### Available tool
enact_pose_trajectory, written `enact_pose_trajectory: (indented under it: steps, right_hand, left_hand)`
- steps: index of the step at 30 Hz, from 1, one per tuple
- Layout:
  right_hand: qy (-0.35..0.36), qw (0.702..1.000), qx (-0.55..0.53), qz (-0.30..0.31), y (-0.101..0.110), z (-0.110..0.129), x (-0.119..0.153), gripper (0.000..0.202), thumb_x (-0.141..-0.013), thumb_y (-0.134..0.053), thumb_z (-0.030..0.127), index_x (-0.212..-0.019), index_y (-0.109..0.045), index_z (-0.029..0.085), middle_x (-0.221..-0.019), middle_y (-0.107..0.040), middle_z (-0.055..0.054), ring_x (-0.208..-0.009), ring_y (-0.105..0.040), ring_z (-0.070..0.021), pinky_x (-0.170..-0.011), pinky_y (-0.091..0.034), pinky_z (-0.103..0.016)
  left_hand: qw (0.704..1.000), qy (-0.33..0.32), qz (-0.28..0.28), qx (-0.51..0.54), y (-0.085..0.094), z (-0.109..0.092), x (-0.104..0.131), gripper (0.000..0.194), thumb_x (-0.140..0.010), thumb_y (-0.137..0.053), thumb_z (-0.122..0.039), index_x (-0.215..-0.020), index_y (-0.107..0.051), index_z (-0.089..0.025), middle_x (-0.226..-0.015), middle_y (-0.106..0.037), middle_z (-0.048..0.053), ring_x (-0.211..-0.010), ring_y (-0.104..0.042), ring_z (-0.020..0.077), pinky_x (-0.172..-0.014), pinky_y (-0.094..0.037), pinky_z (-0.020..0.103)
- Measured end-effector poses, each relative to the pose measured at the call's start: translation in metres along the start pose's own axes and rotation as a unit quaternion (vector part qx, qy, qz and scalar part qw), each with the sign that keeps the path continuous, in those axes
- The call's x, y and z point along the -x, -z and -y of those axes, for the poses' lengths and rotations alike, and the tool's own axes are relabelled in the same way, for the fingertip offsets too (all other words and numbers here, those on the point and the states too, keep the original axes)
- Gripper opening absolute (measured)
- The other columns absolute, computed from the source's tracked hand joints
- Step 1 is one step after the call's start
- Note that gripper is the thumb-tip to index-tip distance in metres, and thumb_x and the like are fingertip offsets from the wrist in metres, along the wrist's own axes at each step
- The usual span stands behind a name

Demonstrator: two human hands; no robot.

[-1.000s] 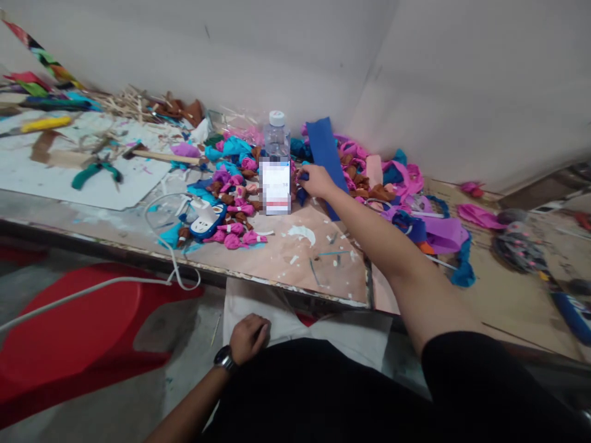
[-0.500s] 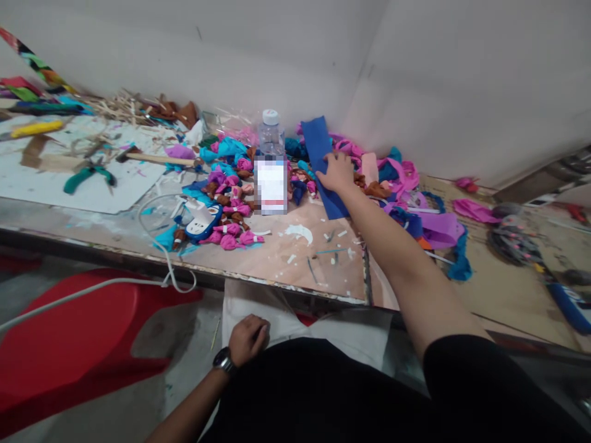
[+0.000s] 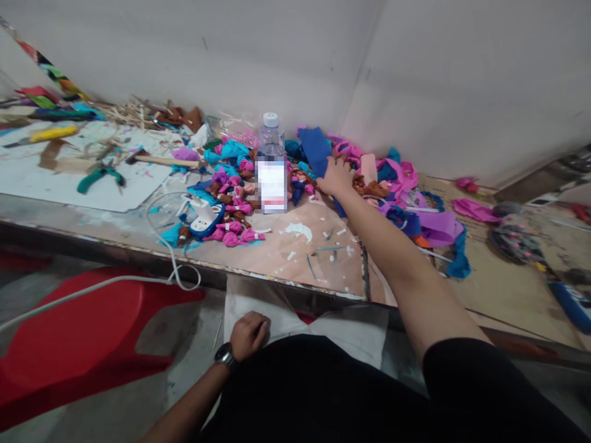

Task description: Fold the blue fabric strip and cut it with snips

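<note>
My right hand (image 3: 338, 177) reaches over the table and is closed on a dark blue strip (image 3: 315, 149), with its thumb on the strip's right edge. The upper part of the strip stands out to the left of my fingers, and a bit of it shows below the hand. Pink, purple, teal and brown crepe pieces (image 3: 406, 178) lie around and right of the hand. My left hand (image 3: 250, 335), with a watch at the wrist, rests curled near my lap below the table edge. Its fingers are folded in and nothing shows in them.
A clear bottle (image 3: 271, 138) stands behind a lit phone (image 3: 272, 186). Knotted pink and brown bundles (image 3: 231, 234) lie beside a blue-and-white power strip (image 3: 207, 221) with a white cable. Green pliers (image 3: 100, 178) and a hammer (image 3: 161, 161) lie left. A red stool (image 3: 92, 332) stands below.
The blue strip has shifted and bent under my right hand, and less of it shows below the hand. My left hand has stayed almost in place. The view has shifted slightly.
</note>
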State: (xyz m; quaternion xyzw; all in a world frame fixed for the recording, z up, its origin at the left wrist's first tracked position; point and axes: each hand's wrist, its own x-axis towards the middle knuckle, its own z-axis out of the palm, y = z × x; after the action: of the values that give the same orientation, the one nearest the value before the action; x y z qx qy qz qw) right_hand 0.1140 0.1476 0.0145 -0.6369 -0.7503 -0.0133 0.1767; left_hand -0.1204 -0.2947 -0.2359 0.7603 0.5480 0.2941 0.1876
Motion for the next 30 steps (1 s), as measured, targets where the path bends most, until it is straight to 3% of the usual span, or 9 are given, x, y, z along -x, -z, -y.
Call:
enact_pose_trajectory:
  steps: [3,6,10,16,21,24,26,28,30]
  right_hand:
    - [0.003,0.999,-0.007,-0.031,0.005,-0.001,0.002,0.066,-0.088,-0.065,0.029,-0.150,-0.051,0.012,-0.149,-0.052,-0.027,-0.138,-0.047,-0.0473,-0.112,-0.035,-0.070]
    - [0.015,0.999,-0.005,-0.033,0.012,-0.004,0.006,0.039,-0.092,-0.056,0.022,-0.128,-0.068,0.012,-0.138,-0.061,-0.025,-0.131,-0.053,-0.0449,-0.109,-0.041,-0.066]
    - [0.021,0.998,-0.046,-0.037,0.026,-0.014,0.008,0.031,-0.095,-0.050,0.020,-0.114,-0.073,0.014,-0.130,-0.068,-0.022,-0.119,-0.064,-0.0389,-0.105,-0.049,-0.056]
    - [0.016,0.973,-0.206,-0.103,0.056,-0.046,0.006,0.030,-0.097,-0.045,0.024,-0.109,-0.071,0.015,-0.114,-0.076,-0.013,-0.109,-0.069,-0.0278,-0.104,-0.052,-0.042]
    - [-0.026,0.898,-0.429,-0.094,0.072,-0.069,0.028,0.033,-0.101,-0.048,0.049,-0.106,-0.064,0.021,-0.095,-0.072,-0.004,-0.088,-0.069,-0.0202,-0.080,-0.056,-0.032]
    - [-0.037,0.835,-0.545,-0.057,0.080,-0.068,0.055,0.039,-0.098,-0.053,0.060,-0.112,-0.061,0.024,-0.097,-0.075,-0.005,-0.083,-0.071,-0.0205,-0.073,-0.056,-0.032]
    - [-0.048,0.793,-0.607,-0.019,0.087,-0.063,0.073,0.043,-0.095,-0.057,0.061,-0.118,-0.061,0.024,-0.096,-0.078,-0.006,-0.081,-0.072,-0.0228,-0.070,-0.057,-0.034]
    - [-0.073,0.754,-0.652,0.011,0.093,-0.056,0.090,0.043,-0.095,-0.058,0.058,-0.122,-0.060,0.024,-0.096,-0.079,-0.006,-0.083,-0.073,-0.0241,-0.070,-0.057,-0.034]
    - [-0.083,0.719,-0.689,0.039,0.095,-0.047,0.102,0.040,-0.095,-0.057,0.053,-0.124,-0.059,0.026,-0.097,-0.079,-0.005,-0.085,-0.074,-0.0244,-0.071,-0.058,-0.035]
  left_hand:
    - [1.000,0.004,0.001,0.000,0.000,0.000,0.000,0.027,-0.105,-0.048,-0.028,-0.098,-0.072,-0.021,-0.088,-0.075,0.009,-0.083,-0.069,0.0209,-0.080,-0.054,0.036]
    - [1.000,-0.001,-0.005,0.002,0.000,0.000,-0.002,0.026,-0.105,-0.048,-0.029,-0.097,-0.072,-0.020,-0.088,-0.075,0.008,-0.082,-0.069,0.0206,-0.079,-0.054,0.035]
    - [1.000,-0.021,-0.020,-0.009,0.003,-0.006,-0.005,0.023,-0.104,-0.050,-0.025,-0.096,-0.071,-0.020,-0.085,-0.075,0.007,-0.080,-0.069,0.0200,-0.078,-0.055,0.034]
    - [0.988,-0.125,-0.081,0.040,0.037,-0.055,-0.030,0.016,-0.096,-0.057,-0.012,-0.104,-0.069,-0.021,-0.076,-0.070,0.004,-0.068,-0.065,0.0168,-0.066,-0.052,0.029]
    - [0.950,-0.288,-0.084,0.084,0.103,-0.116,-0.101,0.030,-0.088,-0.064,-0.010,-0.116,-0.067,-0.020,-0.087,-0.074,0.006,-0.074,-0.066,0.0183,-0.068,-0.054,0.031]
    - [0.952,-0.287,-0.075,0.071,0.142,-0.146,-0.161,0.034,-0.091,-0.065,-0.013,-0.124,-0.065,-0.019,-0.096,-0.075,0.007,-0.084,-0.069,0.0185,-0.077,-0.056,0.032]
    - [0.957,-0.258,-0.110,0.076,0.158,-0.158,-0.208,0.026,-0.095,-0.065,-0.019,-0.121,-0.065,-0.018,-0.091,-0.070,0.005,-0.080,-0.064,0.0161,-0.076,-0.054,0.031]
    - [0.962,-0.213,-0.135,0.100,0.162,-0.163,-0.257,0.023,-0.099,-0.063,-0.030,-0.118,-0.065,-0.017,-0.089,-0.068,0.003,-0.078,-0.063,0.0153,-0.076,-0.054,0.030]
    - [0.964,-0.164,-0.141,0.152,0.155,-0.161,-0.306,0.034,-0.100,-0.063,-0.043,-0.122,-0.064,-0.018,-0.097,-0.069,0.006,-0.082,-0.064,0.0161,-0.078,-0.054,0.031]
